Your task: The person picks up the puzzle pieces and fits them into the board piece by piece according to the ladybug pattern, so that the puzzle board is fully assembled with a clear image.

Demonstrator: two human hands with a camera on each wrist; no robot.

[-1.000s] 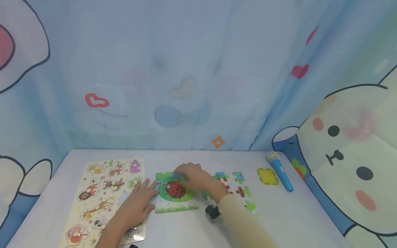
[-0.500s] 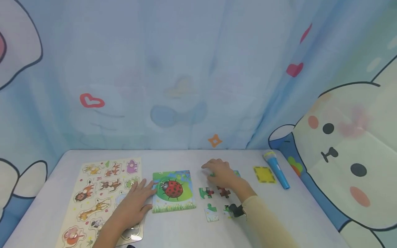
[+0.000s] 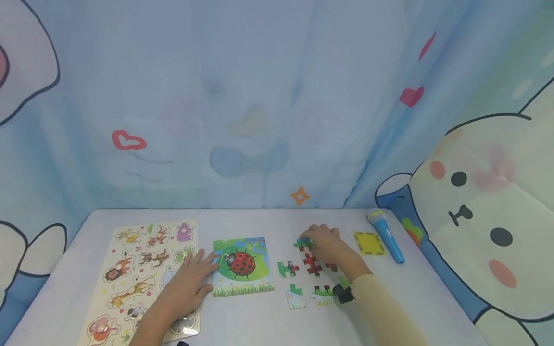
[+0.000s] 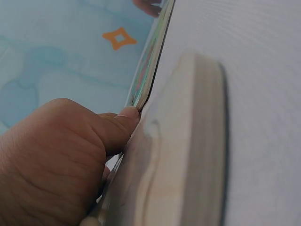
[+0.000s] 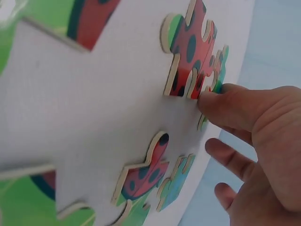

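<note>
My left hand (image 3: 195,278) lies with its fingers spread across the right side of a wooden animal board (image 3: 138,269) and its fingertips at the left edge of a square ladybug puzzle (image 3: 242,286). In the left wrist view my thumb (image 4: 123,123) meets that puzzle's near corner. Over the loose jigsaw pieces, my right hand (image 3: 331,247) pinches a green-and-red jigsaw piece (image 3: 301,243) at the far row between thumb and forefinger. The other fingers stay off it, as the right wrist view shows. Beside it lies a red, black-spotted piece (image 3: 312,265).
More loose pieces lie nearer the front, among them a green-and-red piece (image 3: 287,269) and a grass corner piece (image 3: 295,298). To the right are a yellow square frame (image 3: 369,243) and a blue toy microphone (image 3: 387,238). A printed curtain (image 3: 259,96) hangs behind the table.
My right hand has left the ladybug puzzle and moved right to the loose pieces, then further right onto the far-row piece. My left hand has stayed in place.
</note>
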